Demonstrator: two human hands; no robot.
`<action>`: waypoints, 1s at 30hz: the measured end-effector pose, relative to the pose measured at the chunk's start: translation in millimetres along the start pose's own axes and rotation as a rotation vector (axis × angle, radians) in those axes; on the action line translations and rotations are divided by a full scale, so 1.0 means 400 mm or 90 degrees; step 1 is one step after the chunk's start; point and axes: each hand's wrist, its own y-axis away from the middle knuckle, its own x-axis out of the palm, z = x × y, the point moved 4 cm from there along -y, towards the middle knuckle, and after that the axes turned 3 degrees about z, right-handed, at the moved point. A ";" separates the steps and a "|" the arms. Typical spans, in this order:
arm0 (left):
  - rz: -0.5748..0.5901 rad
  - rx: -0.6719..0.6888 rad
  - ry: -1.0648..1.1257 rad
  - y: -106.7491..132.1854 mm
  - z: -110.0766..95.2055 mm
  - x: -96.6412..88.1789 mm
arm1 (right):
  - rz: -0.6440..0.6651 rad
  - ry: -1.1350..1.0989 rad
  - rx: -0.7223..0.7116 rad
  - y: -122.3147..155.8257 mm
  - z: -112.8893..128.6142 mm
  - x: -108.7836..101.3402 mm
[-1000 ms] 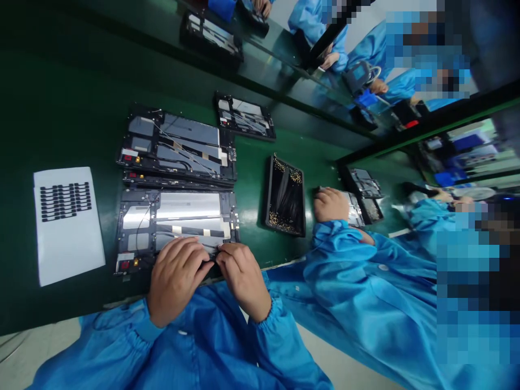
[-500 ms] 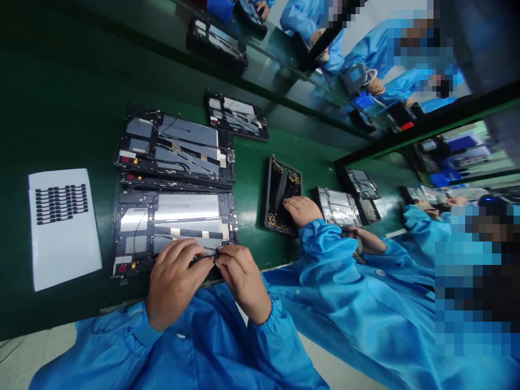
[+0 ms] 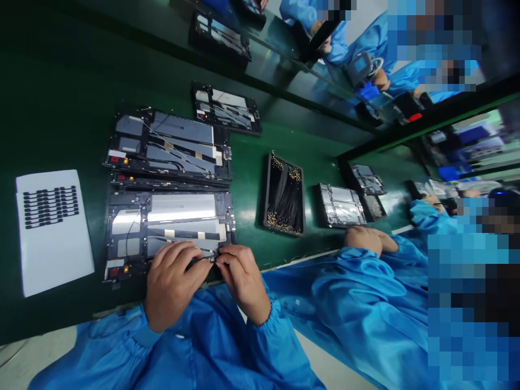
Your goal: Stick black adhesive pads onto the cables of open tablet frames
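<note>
An opened tablet (image 3: 182,206) lies in front of me, its silver battery, tapes and thin wires exposed. Over its near right corner, my left hand (image 3: 170,284) is closed, thumb and index finger pinched together. Facing it, my right hand (image 3: 246,284) is closed in a pinch too, with the fingertips of both hands almost meeting. Something small and dark lies between them, too covered by fingers to name. Behind this tablet lie more opened tablets (image 3: 179,135), close together and partly overlapping.
To the left is a white sheet (image 3: 57,260) with rows of black stickers (image 3: 51,206). A black tray (image 3: 265,216) of black cables with gold ends stands at right. Beyond it a co-worker's hands (image 3: 365,240) are near another tablet (image 3: 341,206). A further tablet (image 3: 227,108) lies toward the back.
The co-worker's hand has left the cable tray and moved right, to their other hand. My hands stay pinched at the tablet's corner with only slight finger movement. The view has shifted a little.
</note>
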 end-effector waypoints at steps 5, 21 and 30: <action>-0.012 0.001 -0.007 0.001 0.000 0.000 | -0.005 0.007 0.005 0.006 -0.001 0.004; -0.016 0.006 -0.003 0.002 0.001 0.001 | -0.036 -0.009 0.033 0.011 0.005 0.008; -0.036 -0.011 0.022 0.003 0.003 -0.004 | -0.095 0.036 -0.060 0.072 -0.004 0.037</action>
